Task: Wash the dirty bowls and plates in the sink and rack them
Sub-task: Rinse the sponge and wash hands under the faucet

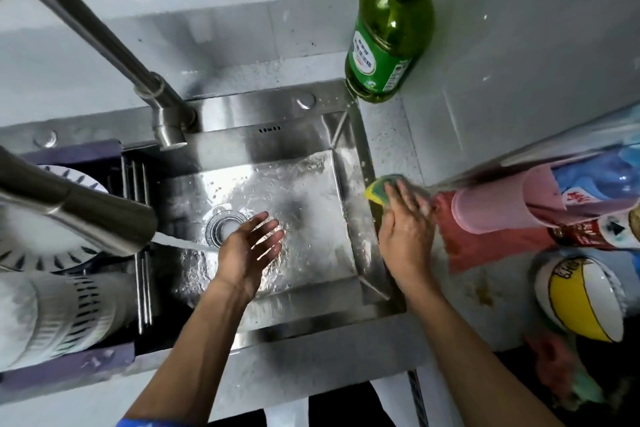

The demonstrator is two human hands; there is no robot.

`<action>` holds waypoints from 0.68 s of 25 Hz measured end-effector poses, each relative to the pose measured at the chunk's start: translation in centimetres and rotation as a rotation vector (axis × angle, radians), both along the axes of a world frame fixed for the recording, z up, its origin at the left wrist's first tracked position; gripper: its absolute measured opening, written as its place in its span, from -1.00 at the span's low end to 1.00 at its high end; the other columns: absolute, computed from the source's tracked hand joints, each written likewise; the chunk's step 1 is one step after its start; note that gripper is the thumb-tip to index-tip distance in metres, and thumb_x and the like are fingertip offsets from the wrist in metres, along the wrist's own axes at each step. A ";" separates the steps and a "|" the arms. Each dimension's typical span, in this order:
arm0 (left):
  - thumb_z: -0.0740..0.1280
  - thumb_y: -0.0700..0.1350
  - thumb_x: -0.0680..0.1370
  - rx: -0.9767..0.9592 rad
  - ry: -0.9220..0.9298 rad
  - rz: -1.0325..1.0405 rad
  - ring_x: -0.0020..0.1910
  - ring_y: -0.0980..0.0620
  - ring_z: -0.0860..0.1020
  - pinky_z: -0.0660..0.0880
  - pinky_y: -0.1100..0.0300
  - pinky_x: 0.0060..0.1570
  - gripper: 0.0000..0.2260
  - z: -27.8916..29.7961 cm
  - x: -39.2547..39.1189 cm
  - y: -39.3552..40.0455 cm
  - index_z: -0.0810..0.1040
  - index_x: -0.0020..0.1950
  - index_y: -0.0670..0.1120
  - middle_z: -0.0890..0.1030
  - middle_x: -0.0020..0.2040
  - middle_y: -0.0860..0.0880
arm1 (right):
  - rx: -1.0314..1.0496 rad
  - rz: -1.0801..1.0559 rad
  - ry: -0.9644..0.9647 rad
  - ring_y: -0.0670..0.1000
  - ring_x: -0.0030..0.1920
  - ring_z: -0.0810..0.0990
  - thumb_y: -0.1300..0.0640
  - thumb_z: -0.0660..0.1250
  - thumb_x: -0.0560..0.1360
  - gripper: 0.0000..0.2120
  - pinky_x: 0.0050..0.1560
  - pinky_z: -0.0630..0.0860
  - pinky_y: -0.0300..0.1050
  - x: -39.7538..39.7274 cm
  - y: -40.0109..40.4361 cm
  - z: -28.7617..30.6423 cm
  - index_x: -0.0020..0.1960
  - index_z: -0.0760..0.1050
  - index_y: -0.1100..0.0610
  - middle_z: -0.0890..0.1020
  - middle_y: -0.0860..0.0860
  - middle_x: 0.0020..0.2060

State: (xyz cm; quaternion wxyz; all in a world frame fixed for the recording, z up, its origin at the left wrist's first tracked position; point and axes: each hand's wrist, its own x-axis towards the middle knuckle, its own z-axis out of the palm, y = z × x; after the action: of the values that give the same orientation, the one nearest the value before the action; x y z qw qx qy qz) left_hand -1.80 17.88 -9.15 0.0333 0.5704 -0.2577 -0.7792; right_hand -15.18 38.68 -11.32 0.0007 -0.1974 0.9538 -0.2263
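Top-down view of a steel sink (349, 149) w/ water running. A steel faucet (104, 218) reaches in from the left, and its stream hits the wet sink floor near the round drain (225, 224).

Left hand (247, 246) hovers over the sink, just right of the drain, fingers straight and spread, holding nothing. It sits at the end of the water stream.

Right hand (407, 225) rests at the sink's right edge, fingers flat and pressing down on a yellow-green sponge (379, 189) that lies on the rim. The fingers aren't curled round it; they just lie on top.

No dishes in the sink basin itself. The washed ones are at left, in a dark rack (69, 362) w/ metal bars set beside the basin: a white plate (52, 239) w/ dark leaf marks round its rim, partly hidden behind the faucet, and nearer the camera a stack of white bowls (65, 315) w/ dark dashes, lying on their side.

On the counter behind the sink's right corner stands a green bottle of dish soap (388, 35) w/ a pump top. Right of the sponge lies a pink cloth (485, 243), and touching it a pink plastic cup (491, 208) on its side. Lower right: a white and yellow ball (581, 298). More items crowd the far right edge, too blurred to tell.
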 end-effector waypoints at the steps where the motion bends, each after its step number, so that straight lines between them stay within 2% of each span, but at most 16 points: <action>1: 0.12 -0.13 0.66 0.001 0.007 0.024 -0.07 -0.05 0.62 0.50 0.13 0.01 -0.78 0.3 0.2 -0.2 0.56 0.11 -0.09 0.63 0.03 -0.09 | 0.113 0.000 -0.011 0.24 0.14 0.52 0.17 0.09 0.46 -0.53 0.28 0.33 0.00 -0.6 -1.2 -0.1 0.28 0.56 0.18 0.55 0.15 0.31; 2: 0.11 -0.13 0.67 0.004 0.011 0.035 -0.07 -0.05 0.62 0.51 0.13 -0.02 -0.77 0.5 0.3 -0.1 0.55 0.12 -0.09 0.62 0.02 -0.10 | 0.187 0.035 -0.036 0.26 0.10 0.50 0.13 0.07 0.44 -0.51 0.21 0.39 0.04 -0.7 -2.2 -0.2 0.28 0.55 0.17 0.53 0.16 0.32; 4: 0.10 -0.14 0.67 0.017 0.012 0.060 -0.06 -0.06 0.62 0.51 0.13 -0.02 -0.76 0.7 0.6 -0.2 0.54 0.16 -0.11 0.63 0.02 -0.10 | 0.128 0.115 -0.122 0.24 0.08 0.50 0.17 0.13 0.48 -0.58 0.15 0.43 0.03 -1.9 -5.2 0.1 0.27 0.57 0.17 0.57 0.15 0.28; 7: 0.13 -0.13 0.66 0.048 -0.004 0.128 -0.06 -0.07 0.62 0.51 0.12 0.02 -0.76 0.3 1.3 -0.7 0.55 0.19 -0.13 0.65 0.01 -0.11 | -0.065 0.032 -0.115 0.24 0.22 0.50 0.21 0.21 0.51 -0.60 0.26 0.36 -0.03 -8.6 -11.6 0.8 0.32 0.53 0.21 0.59 0.16 0.26; 10: 0.15 -0.10 0.66 0.055 -0.010 0.197 -0.03 -0.08 0.63 0.50 0.12 0.01 -0.75 -0.6 2.4 -1.7 0.57 0.19 -0.13 0.65 0.04 -0.12 | -0.005 0.025 -0.126 0.21 0.31 0.46 0.19 0.13 0.53 -0.57 0.32 0.34 -0.02 -13.1 -18.2 -0.7 0.36 0.48 0.22 0.50 0.16 0.36; 12: 0.13 -0.10 0.66 0.059 -0.018 0.228 -0.04 -0.07 0.62 0.50 0.13 0.00 -0.74 -0.8 2.8 -2.3 0.59 0.14 -0.13 0.66 0.02 -0.11 | 0.052 0.063 -0.078 0.23 0.32 0.45 0.26 0.16 0.51 -0.59 0.32 0.36 0.03 -11.3 -21.6 -1.9 0.33 0.50 0.23 0.48 0.19 0.36; 14: 0.14 -0.09 0.67 0.054 -0.026 0.270 -0.06 -0.05 0.62 0.51 0.14 -0.02 -0.75 -1.2 3.5 -3.0 0.59 0.10 -0.12 0.66 -0.02 -0.09 | -0.016 0.237 -0.051 0.25 0.29 0.49 0.35 0.24 0.50 -0.62 0.28 0.39 0.06 -8.2 -23.8 -1.9 0.29 0.54 0.21 0.51 0.19 0.33; 16: 0.15 -0.09 0.67 0.027 -0.038 0.278 -0.04 -0.04 0.63 0.51 0.14 0.00 -0.77 -1.0 4.1 -3.7 0.59 0.11 -0.11 0.66 -0.01 -0.09 | -0.061 0.519 -0.086 0.23 0.24 0.52 0.34 0.30 0.51 -0.63 0.21 0.40 0.06 -5.1 -24.8 -1.0 0.27 0.57 0.10 0.56 0.11 0.31; 17: 0.15 -0.11 0.67 0.012 -0.039 0.282 -0.03 -0.04 0.64 0.52 0.14 0.01 -0.78 -0.9 4.4 -4.0 0.59 0.10 -0.11 0.66 0.00 -0.09 | -0.038 0.578 -0.077 0.21 0.28 0.49 0.31 0.32 0.51 -0.61 0.20 0.36 0.08 -4.1 -25.3 -0.3 0.29 0.56 0.01 0.54 0.04 0.33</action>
State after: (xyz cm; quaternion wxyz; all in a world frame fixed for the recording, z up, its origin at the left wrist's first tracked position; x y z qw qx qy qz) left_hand 2.64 13.88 -10.04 0.1340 0.6161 -0.1710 -0.7571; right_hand -19.26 13.33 -11.61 0.0976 -0.4525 0.8528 -0.2419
